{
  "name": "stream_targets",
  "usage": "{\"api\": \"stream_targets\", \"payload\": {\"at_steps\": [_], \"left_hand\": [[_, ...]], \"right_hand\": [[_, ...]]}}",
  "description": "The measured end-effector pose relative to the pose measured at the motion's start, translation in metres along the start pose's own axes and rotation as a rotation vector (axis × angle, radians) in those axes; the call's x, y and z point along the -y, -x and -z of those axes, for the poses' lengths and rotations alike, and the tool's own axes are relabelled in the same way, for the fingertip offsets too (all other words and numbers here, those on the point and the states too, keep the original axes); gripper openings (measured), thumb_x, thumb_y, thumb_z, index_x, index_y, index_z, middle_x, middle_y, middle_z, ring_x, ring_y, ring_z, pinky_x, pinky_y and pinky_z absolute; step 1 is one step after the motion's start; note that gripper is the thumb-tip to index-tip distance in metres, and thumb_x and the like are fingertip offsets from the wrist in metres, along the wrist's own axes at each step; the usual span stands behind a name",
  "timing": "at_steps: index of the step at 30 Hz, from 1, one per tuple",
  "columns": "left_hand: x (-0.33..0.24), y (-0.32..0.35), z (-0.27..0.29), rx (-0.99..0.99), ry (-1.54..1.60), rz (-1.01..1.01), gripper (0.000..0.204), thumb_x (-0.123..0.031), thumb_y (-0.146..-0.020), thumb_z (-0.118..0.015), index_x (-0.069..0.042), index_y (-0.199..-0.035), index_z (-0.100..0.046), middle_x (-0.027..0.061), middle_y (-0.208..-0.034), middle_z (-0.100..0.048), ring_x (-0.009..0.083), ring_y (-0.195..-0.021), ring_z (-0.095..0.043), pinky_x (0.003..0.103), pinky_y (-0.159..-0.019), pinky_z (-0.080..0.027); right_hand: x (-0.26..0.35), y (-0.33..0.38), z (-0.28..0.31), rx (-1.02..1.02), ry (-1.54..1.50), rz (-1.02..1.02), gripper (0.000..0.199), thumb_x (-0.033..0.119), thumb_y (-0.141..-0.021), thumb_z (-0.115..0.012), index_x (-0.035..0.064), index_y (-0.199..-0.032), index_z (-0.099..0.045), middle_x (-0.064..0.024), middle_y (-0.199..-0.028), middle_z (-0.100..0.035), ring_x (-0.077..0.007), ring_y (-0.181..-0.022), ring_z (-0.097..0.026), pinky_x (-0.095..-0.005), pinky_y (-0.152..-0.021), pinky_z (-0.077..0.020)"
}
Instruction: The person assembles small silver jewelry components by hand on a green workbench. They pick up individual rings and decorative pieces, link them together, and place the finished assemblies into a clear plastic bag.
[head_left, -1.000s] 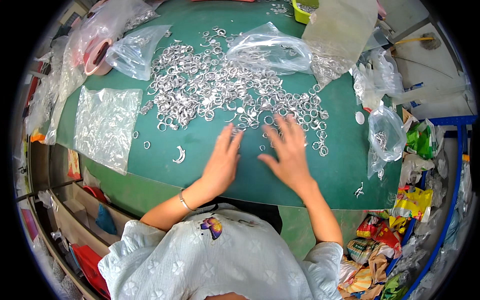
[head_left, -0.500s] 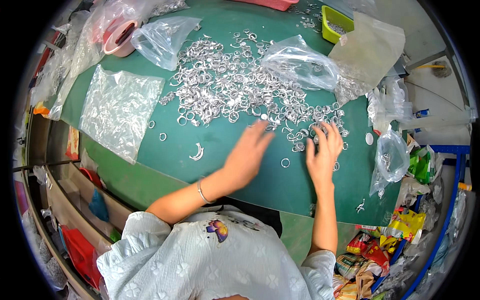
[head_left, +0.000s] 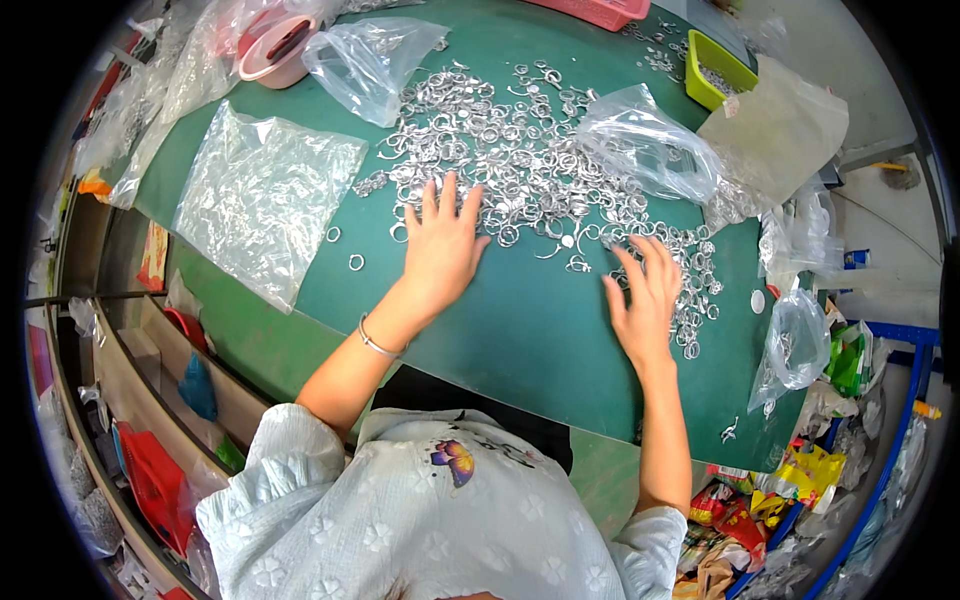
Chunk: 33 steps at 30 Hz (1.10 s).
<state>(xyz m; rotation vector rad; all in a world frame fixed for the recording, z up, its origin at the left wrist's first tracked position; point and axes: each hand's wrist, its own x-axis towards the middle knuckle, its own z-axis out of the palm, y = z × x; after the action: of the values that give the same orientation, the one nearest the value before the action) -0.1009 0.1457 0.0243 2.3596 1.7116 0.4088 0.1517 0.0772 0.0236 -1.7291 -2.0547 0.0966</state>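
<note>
A wide pile of silver-coloured metal rings (head_left: 520, 165) is spread over the green tabletop (head_left: 500, 320). My left hand (head_left: 441, 245) lies palm down at the pile's near left edge, fingers spread and fingertips on the rings. At the near right part of the pile, my right hand (head_left: 648, 300) has its fingers apart and slightly bent, its fingertips among the rings. Neither hand shows anything held, though what lies under the palms is hidden. Two loose rings (head_left: 356, 262) sit left of my left hand.
A flat clear plastic bag (head_left: 270, 200) lies at the left. Behind the pile are another clear bag (head_left: 375, 65) and a pink bowl (head_left: 278, 55). Bags (head_left: 650, 145) border the pile's right side, near a lime-green bin (head_left: 718, 72). A small bag (head_left: 792, 345) hangs near the right edge.
My left hand has moved left along the pile's near edge. A loose ring and a curved piece in front of the pile are gone from their spots. The whole view has shifted slightly.
</note>
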Motion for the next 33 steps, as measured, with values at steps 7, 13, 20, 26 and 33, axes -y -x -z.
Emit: {"api": "stream_targets", "payload": {"at_steps": [7,13,20,26,33], "left_hand": [[-0.021,0.007,-0.02,-0.113,0.085,-0.189,0.046,0.004,-0.073,-0.057,-0.001,-0.118,-0.053,0.0214,-0.135,-0.038,0.0485,-0.122,-0.035,0.05,-0.104,-0.032],[-0.048,0.035,-0.016,0.026,0.312,-0.468,0.046,0.007,-0.068,-0.055,0.003,-0.114,-0.054,0.0196,-0.133,-0.04,0.0406,-0.125,-0.035,0.048,-0.106,-0.031],[-0.042,0.068,-0.018,0.253,0.68,-0.649,0.045,0.01,-0.071,-0.054,0.001,-0.115,-0.054,0.0187,-0.136,-0.041,0.0363,-0.128,-0.037,0.044,-0.103,-0.037],[-0.021,0.072,-0.009,-0.053,0.478,-0.237,0.039,0.005,-0.078,-0.057,0.0,-0.116,-0.053,0.0164,-0.131,-0.045,0.0371,-0.123,-0.042,0.044,-0.101,-0.037],[-0.01,0.072,-0.004,-0.007,0.413,-0.207,0.039,0.001,-0.078,-0.061,-0.002,-0.117,-0.052,0.0134,-0.124,-0.049,0.0326,-0.115,-0.047,0.043,-0.092,-0.04]], "right_hand": [[0.038,-0.049,-0.043,0.059,-0.071,0.093,0.051,0.023,-0.073,-0.075,0.0115,-0.119,-0.057,-0.0147,-0.136,-0.039,-0.0414,-0.126,-0.033,-0.0497,-0.102,-0.0299],[0.001,0.0,-0.027,0.042,-0.066,0.17,0.025,0.008,-0.076,-0.067,0.0072,-0.1,-0.061,-0.0075,-0.119,-0.054,-0.0323,-0.118,-0.045,-0.047,-0.096,-0.0373],[-0.013,0.021,0.005,-0.106,0.297,-0.056,0.028,0.003,-0.077,-0.063,0.0078,-0.104,-0.061,-0.0099,-0.116,-0.055,-0.0321,-0.118,-0.045,-0.0505,-0.101,-0.0284],[0.055,0.002,-0.01,0.04,-0.198,0.047,0.055,0.019,-0.074,-0.073,0.0114,-0.125,-0.053,-0.0118,-0.133,-0.044,-0.0372,-0.129,-0.033,-0.0513,-0.105,-0.0245],[0.037,0.023,-0.023,0.014,0.021,0.079,0.021,0.007,-0.075,-0.067,0.005,-0.095,-0.061,-0.012,-0.121,-0.051,-0.0348,-0.12,-0.042,-0.0503,-0.098,-0.0329]]}}
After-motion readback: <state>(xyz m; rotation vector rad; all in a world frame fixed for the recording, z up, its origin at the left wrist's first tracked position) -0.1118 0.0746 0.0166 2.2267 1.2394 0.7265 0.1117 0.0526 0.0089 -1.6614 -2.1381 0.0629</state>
